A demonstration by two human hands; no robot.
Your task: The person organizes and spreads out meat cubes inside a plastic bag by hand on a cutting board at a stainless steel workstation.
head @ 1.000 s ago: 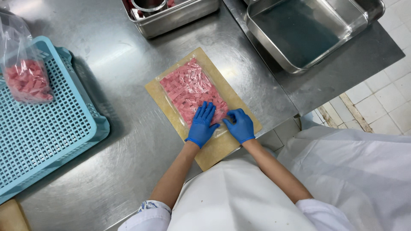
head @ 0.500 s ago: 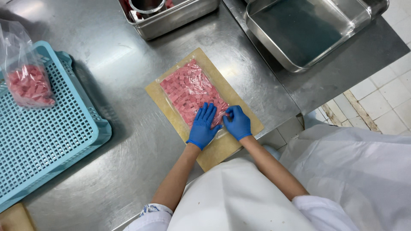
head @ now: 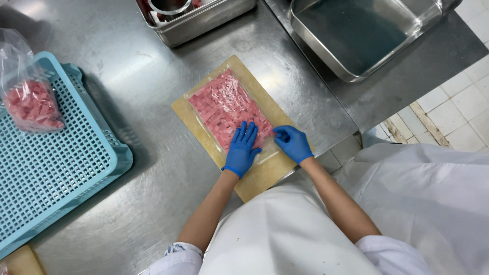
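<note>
Pressing flat on the near end of a clear bag of pink meat cubes, the left hand in a blue glove has its fingers spread and open, palm down, gripping nothing. Just beside it, the right hand, also blue-gloved, rests on the bag's near right corner with its fingers curled toward the plastic; whether they pinch the film cannot be told. The bag lies flat on a tan cutting board, which sits slantwise on the steel bench. Both hands touch the bag at the end nearest the person, and the meat stretches away from them up and to the left.

To the left, well apart from the hands, a light blue slotted crate sits on the bench. A second clear bag of pink cubes stands in its far corner, its top gathered loosely.

Farther off, at the top edge, a steel tray holds a round metal container and something reddish, only partly in view. To the right of it, a deep steel pan shows a bare, dark bottom.
</note>
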